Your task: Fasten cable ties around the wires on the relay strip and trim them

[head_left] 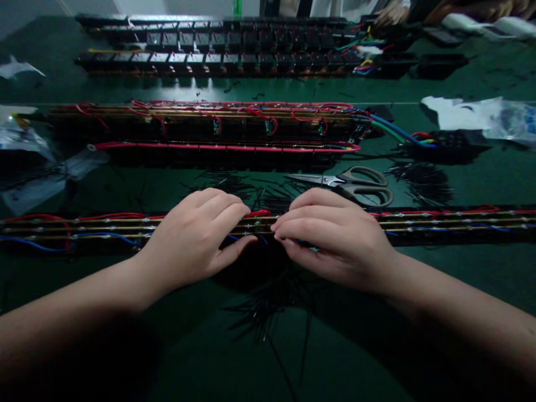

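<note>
A long black strip (422, 228) with brass rods and red and blue wires lies crosswise in front of me. My left hand (196, 234) is laid over it, fingers on the far side and thumb on the near side, gripping it. Just right of that thumb, my right hand (335, 237) is closed over the same strip with its fingertips pinched together. Whatever is between those fingertips is too small or hidden to make out. A red wire loop (258, 213) and a small green part show between the hands.
Scissors (355, 183) lie beyond my right hand. Black cable ties (422, 181) are in loose piles, with more thin black pieces (263, 310) nearer me. Farther back are another wired assembly (234, 148) and black module rows (234, 60). Plastic bags (481, 114) lie at the sides; another person's hand (393, 12) shows far right.
</note>
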The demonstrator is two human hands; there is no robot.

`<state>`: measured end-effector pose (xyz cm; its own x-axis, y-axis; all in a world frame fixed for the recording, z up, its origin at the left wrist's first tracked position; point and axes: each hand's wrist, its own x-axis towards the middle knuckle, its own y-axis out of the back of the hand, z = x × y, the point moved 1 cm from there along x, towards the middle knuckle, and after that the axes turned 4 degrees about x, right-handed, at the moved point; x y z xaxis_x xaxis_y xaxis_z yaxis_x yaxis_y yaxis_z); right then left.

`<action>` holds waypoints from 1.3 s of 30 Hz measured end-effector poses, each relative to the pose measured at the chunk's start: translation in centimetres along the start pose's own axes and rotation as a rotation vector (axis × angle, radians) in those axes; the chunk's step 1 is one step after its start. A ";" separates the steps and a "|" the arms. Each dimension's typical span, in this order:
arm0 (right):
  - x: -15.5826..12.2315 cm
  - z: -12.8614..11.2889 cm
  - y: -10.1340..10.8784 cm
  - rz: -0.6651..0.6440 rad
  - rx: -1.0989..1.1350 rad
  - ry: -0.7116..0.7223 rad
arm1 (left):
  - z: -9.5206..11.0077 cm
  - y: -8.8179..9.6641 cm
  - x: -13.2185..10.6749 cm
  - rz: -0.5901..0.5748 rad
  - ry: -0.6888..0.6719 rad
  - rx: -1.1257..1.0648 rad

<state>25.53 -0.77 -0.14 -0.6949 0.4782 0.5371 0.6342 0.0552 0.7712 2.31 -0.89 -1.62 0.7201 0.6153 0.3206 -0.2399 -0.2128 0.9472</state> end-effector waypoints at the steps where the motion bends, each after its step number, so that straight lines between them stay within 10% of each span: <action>1: 0.3 0.1 0.0 -0.027 -0.015 0.017 | 0.1 0.1 0.2 -0.049 0.020 0.038; 11: 2.4 1.7 0.0 -0.254 0.024 0.074 | 0.4 1.0 3.2 -0.377 0.170 -0.006; 39: 0.7 1.6 -1.5 -0.107 0.172 -0.039 | -0.3 -0.4 2.2 -0.203 0.248 -0.279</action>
<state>24.65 0.89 -1.50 -0.7497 0.4953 0.4390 0.6083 0.2544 0.7518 3.76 0.77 -1.25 0.6007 0.7948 0.0864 -0.3003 0.1242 0.9457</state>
